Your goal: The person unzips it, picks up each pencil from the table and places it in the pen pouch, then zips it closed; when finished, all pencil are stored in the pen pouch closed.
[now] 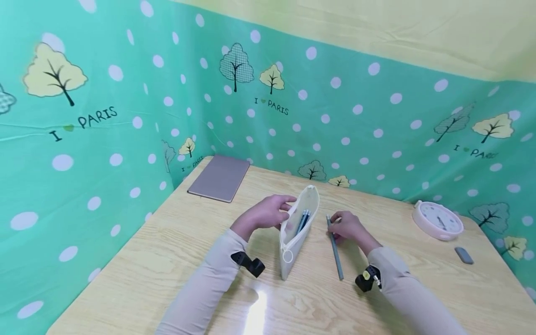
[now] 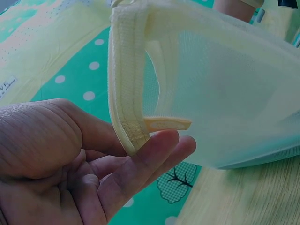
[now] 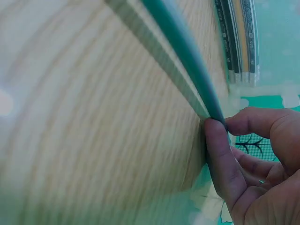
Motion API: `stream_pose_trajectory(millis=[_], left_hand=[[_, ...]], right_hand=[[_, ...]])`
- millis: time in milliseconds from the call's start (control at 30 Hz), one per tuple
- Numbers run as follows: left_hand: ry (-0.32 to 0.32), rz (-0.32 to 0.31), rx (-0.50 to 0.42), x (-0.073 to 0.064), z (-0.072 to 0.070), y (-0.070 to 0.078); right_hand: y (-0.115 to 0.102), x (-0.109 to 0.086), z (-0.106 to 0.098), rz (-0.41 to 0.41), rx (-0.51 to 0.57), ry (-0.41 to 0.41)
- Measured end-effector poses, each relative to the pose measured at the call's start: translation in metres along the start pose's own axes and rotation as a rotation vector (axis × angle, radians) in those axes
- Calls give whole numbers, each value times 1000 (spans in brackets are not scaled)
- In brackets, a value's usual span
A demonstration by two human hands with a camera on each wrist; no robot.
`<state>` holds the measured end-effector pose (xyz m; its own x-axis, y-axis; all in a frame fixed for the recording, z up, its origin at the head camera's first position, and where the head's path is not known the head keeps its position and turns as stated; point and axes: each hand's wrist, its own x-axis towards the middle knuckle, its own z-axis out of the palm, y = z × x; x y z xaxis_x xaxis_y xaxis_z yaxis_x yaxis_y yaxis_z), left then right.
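Observation:
A pale mesh zip pencil case (image 1: 291, 255) stands upright on the table with its top unzipped and spread. Several pencils (image 1: 303, 222) are inside it, dark ones and an orange-toned one in the right wrist view. My left hand (image 1: 267, 213) pinches the case's rim between thumb and fingers, beside a small yellowish tab (image 2: 167, 123). To the right of the case, my right hand (image 1: 346, 226) pinches the far end of a long, thin grey-green ruler (image 1: 337, 257). In the right wrist view the ruler is seen edge-on, close to the wood, and any markings are not visible.
A mauve-grey notebook (image 1: 219, 179) lies at the table's back left. At the right are a pink round clock (image 1: 438, 220) and a small grey oblong object (image 1: 464, 255). A green dotted cloth (image 1: 356, 135) hangs along the table's back and left edges.

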<state>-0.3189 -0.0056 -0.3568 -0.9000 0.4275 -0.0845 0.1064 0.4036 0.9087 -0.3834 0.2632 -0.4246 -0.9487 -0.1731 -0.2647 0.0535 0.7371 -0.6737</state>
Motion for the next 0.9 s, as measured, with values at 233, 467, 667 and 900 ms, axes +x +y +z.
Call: stream_pose_trajectory(millis=[233,467,667,900], left_hand=[[-7,-5,9,1,2,-2],[-4,-11,1,2,2,0],[-19,0,10,7,5,0],[1,-15,16,3,3,-3]], right_hand=[[5,-15,-9,-26,211,14],[-4,-30,-21,-92,476,27],[-7,-44,-31,-104,692,102],[-11,-51,-42,-146,785,142]])
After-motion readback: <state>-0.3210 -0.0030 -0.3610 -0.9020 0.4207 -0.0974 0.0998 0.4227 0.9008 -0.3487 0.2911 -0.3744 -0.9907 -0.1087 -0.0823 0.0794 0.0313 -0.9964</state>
